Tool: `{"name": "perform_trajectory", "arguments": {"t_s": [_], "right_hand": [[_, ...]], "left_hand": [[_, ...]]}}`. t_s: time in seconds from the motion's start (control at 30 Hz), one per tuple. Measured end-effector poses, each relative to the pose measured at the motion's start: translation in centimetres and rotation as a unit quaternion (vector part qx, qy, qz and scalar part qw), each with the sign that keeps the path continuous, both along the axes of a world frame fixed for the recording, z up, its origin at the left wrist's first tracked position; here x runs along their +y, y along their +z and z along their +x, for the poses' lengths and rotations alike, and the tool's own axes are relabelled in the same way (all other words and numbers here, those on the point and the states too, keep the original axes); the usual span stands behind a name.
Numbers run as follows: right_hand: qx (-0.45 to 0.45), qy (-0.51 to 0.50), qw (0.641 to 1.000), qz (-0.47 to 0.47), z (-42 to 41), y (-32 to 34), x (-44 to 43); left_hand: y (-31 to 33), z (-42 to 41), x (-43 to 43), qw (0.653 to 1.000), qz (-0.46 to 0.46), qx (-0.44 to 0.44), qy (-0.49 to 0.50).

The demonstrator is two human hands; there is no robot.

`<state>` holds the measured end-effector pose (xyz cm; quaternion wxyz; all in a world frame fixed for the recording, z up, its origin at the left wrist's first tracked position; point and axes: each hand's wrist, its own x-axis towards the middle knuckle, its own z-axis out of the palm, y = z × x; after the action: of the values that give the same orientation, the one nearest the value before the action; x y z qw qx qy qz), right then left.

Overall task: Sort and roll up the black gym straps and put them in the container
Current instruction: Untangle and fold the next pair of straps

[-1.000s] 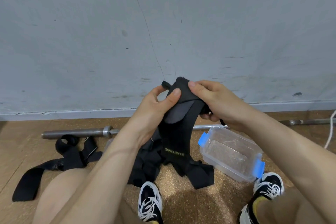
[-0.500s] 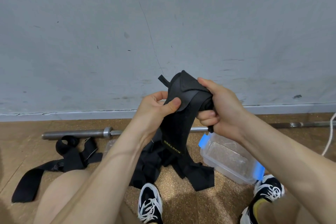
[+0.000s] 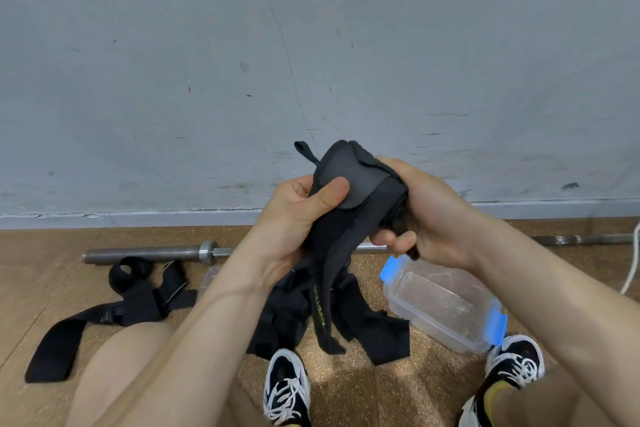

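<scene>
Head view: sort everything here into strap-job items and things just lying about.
Job: half-rolled strap, gripped by left hand and right hand; strap pile; loose straps at left; clear container.
Lying about: barbell; white cord.

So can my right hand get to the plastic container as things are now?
Probably yes. The container lies on the floor just below the right hand, with nothing between them. That hand grips the half-rolled strap though, so the strap would come along.
</scene>
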<state>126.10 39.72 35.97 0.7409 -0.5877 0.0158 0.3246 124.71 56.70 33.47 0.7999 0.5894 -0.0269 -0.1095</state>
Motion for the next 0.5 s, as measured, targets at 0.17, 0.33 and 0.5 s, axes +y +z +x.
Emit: {"name": "perform_trajectory", "arguments": {"t_s": [0.17,0.33,0.5], "right_hand": [[-0.326,-0.023,0.911,-0.25,0.2,0.1,-0.7],[-0.418,-0.009,0.848,-0.326,0.5,0.1,-1.5],[-0.37,0.035,0.855,-0.363,1.1,0.2,-1.5]], "left_hand": [[0.1,0.0,-1.4,0.999,0.013,0.023,0.047],[0.2,0.1,-1.6,0.998,0.031,0.026,0.048],[-0.2,0.1,-1.4,0.994,0.098,0.032,0.036]]}}
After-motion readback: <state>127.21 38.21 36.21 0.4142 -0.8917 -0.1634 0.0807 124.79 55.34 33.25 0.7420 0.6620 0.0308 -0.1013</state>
